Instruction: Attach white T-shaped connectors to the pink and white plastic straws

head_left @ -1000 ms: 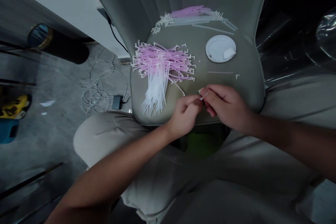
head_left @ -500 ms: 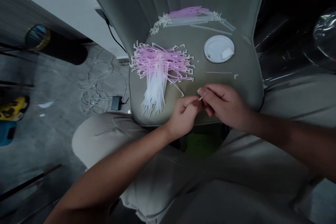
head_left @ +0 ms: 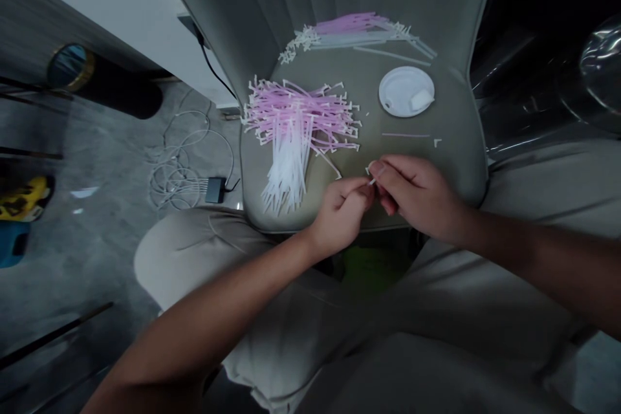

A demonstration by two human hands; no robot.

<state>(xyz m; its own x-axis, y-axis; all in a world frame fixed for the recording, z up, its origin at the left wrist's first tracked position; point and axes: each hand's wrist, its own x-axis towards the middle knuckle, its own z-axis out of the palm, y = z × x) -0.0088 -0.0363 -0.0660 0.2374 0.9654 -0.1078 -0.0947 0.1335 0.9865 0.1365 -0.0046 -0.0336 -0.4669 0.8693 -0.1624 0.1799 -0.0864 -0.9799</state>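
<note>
A short white plastic strip (head_left: 372, 181) sits pinched between the right hand (head_left: 417, 199) and the left hand (head_left: 342, 213), their fingertips pressed close together on it, just above the front edge of a grey upholstered chair seat (head_left: 388, 119). Just beyond the hands lies a heap of thin pink and white plastic strips (head_left: 295, 123) with small hooked ends, a smaller bundle of strips (head_left: 359, 29) further back on the seat, and to the right a white plastic cup lid (head_left: 406, 92), a lone pink strip (head_left: 405, 135) and a tiny white plastic piece (head_left: 438, 141) — all on the seat, none touching the hands.
</note>
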